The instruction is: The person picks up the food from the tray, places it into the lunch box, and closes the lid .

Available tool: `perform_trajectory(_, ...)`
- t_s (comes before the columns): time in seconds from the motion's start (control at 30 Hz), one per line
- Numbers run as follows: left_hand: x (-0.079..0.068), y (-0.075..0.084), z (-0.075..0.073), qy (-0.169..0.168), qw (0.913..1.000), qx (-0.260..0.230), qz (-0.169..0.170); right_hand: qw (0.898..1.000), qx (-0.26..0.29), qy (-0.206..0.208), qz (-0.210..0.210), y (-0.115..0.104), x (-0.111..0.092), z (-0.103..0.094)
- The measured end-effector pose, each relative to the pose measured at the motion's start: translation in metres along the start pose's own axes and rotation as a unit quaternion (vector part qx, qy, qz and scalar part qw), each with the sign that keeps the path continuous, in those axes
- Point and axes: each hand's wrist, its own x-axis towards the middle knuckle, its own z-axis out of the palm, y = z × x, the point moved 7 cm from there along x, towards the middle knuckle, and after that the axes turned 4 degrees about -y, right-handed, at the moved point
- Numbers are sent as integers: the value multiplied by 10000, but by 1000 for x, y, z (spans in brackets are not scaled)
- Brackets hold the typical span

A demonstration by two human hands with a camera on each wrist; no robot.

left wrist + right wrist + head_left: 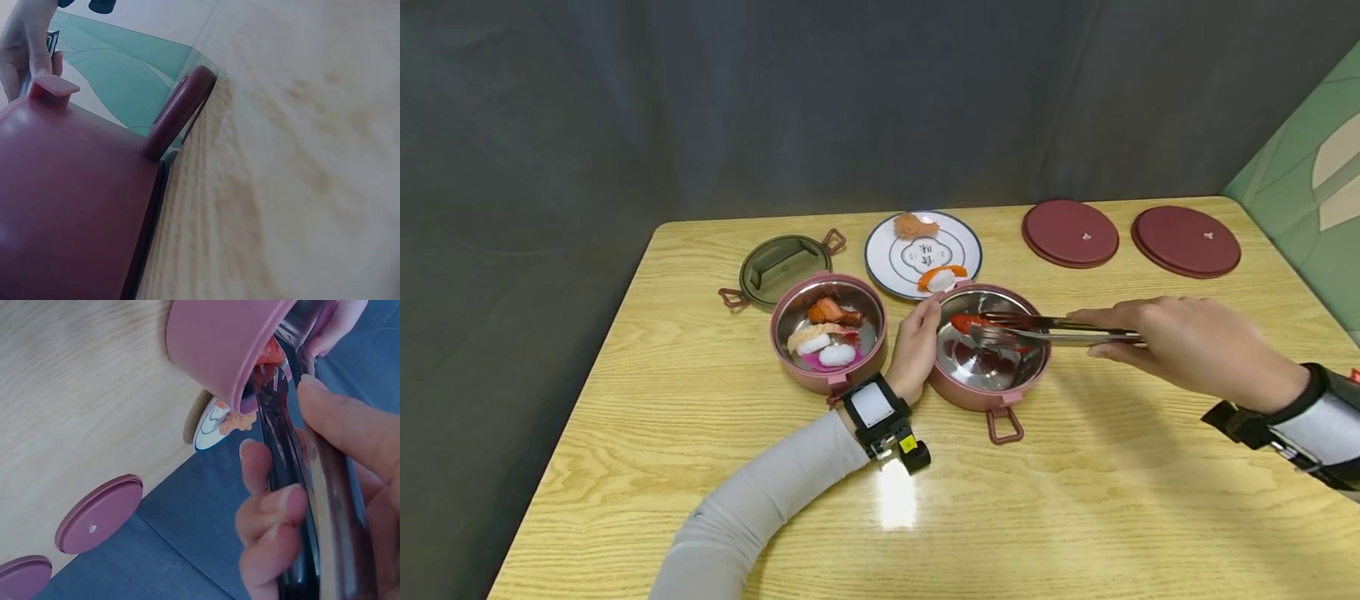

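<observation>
Beyond the right hand [1198, 346], gripping tongs [340, 519], and beside the left hand [916, 350], touching the pot [968, 400], could drop red food [964, 322] by pinching loosely.

I'd call this a staged lab-type booth: dark cloth [880, 100] behind a wood-grain surface [617, 408], a green patterned panel [1292, 179], and a wrist-worn camera [912, 452].

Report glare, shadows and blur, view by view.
Head: white glare on the table below the left hand, a soft shadow below the right hand; left wrist: table pale, its grain blurry; right wrist: dark shadow beside the plate.
</observation>
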Motion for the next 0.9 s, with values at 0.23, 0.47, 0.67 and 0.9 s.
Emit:
perform_trajectory(0.23, 0, -3, 0, -27, 10000, -31, -36, 9998, 49, -164, 98, -1, 1, 6)
perform_trajectory(0.47, 1, -5, -1, 19, 10000, -73, -28, 9997, 21, -225, -37, -6, 7, 6)
perform_trajectory(0.67, 1, -4, -1, 21, 10000, -44, -2, 9992, -40, -409, -23, -9, 15, 5)
perform_trajectory(0.9, 1, -3, -1, 76, 10000, 0, -12, 9981, -199, -568, -156, -12, 23, 0)
